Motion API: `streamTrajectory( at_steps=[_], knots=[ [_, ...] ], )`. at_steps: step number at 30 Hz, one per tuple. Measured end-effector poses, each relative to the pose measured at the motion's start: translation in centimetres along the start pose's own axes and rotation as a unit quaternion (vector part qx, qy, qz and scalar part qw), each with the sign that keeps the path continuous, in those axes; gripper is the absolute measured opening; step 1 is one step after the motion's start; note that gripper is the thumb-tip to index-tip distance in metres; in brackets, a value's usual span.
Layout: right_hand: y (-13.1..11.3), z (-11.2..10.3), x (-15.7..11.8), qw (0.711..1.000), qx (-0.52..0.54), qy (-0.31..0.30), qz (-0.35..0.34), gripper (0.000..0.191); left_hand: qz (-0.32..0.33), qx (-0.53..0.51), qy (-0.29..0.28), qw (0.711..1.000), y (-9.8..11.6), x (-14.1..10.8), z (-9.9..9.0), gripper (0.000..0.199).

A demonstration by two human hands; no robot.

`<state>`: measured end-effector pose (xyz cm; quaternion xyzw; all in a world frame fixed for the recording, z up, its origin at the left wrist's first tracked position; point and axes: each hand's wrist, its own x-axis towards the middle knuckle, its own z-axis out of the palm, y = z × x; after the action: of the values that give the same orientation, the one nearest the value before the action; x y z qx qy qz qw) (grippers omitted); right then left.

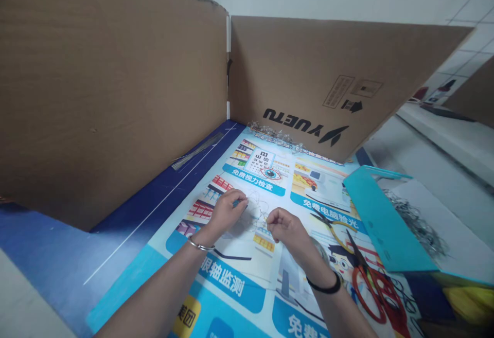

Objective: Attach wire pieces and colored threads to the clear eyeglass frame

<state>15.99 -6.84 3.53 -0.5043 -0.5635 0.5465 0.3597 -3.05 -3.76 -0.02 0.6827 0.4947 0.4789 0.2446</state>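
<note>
Between my two hands, thin wire point(258, 205) spreads in several loose loops above the printed sheet point(266, 255). My left hand point(229, 210) pinches it from the left, thumb and forefinger together. On the other side my right hand point(286, 226) is closed with its fingertips pressed at the wire's right end. The wire is so fine that its exact path into the fingers is hard to see. Closest to my right hand lie a cutting tool with yellow handles point(345, 232) and scissors with red handles point(371, 291). A roundish pale object is partly hidden behind my right forearm.
Cardboard panels stand at the left point(116, 81) and the back point(301, 65). Clear, wiry pieces point(276, 135) line the back panel's foot. Flat strips point(197, 152) lie by the left panel. A turquoise box point(389, 235) at right holds a tangle of wires point(419, 222).
</note>
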Motion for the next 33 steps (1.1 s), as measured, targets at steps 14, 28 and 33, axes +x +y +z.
streamTrajectory(
  at_steps=[14,28,33],
  knots=[
    [-1.6,-1.8,-0.5,0.945,-0.248,0.111,-0.184,0.017,-0.057,-0.016,-0.018,0.998,2.2,-0.6,0.4,0.009],
    [-1.2,-1.1,-0.5,0.79,-0.466,0.062,-0.394,0.025,-0.094,-0.011,-0.073,0.993,4.7,-1.4,1.1,0.013],
    [-0.9,-1.0,-0.5,0.772,-0.484,0.055,-0.409,0.025,-0.082,-0.011,-0.084,0.993,4.9,-1.4,1.0,0.017]
  ],
)
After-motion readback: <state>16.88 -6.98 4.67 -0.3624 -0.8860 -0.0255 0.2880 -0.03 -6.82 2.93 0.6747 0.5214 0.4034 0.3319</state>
